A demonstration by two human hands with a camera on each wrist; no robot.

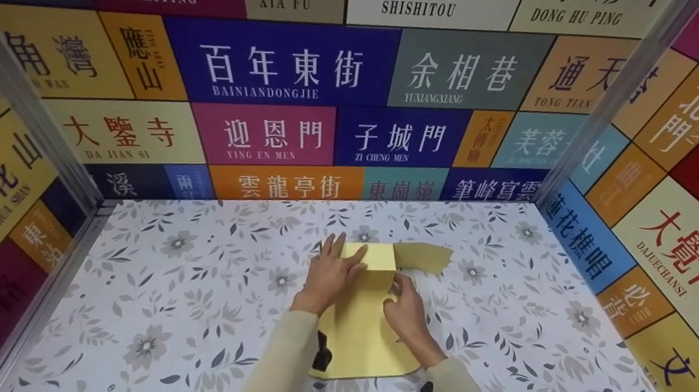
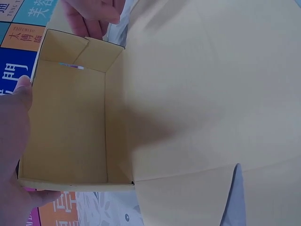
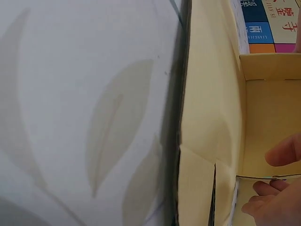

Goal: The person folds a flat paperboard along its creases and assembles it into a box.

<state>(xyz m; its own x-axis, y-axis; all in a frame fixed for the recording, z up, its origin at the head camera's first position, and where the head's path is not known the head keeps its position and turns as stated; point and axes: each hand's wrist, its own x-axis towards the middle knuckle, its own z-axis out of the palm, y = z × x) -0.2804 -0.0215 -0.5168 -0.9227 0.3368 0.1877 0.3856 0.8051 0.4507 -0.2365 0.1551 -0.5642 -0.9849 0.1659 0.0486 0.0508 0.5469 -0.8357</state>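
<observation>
A partly folded yellow cardboard box (image 1: pixel 370 317) lies on the table, its long panel stretching toward me. At its far end a shallow compartment (image 2: pixel 66 127) is folded up, with upright walls and an open side. My left hand (image 1: pixel 330 271) holds this end at the left, fingers spread over its outside; in the left wrist view the thumb and a finger show at its edges. My right hand (image 3: pixel 282 197) has its thumb inside the right end wall and its curled fingers outside, pinching it. A loose flap (image 1: pixel 424 258) sticks out to the right.
A white floral cloth (image 1: pixel 208 279) covers the table. Panels of colored signs with Chinese characters (image 1: pixel 285 62) stand behind and at both sides, with metal posts (image 1: pixel 600 92) at the corners. Dark wrist-worn devices (image 1: pixel 321 351) sit near both sleeves.
</observation>
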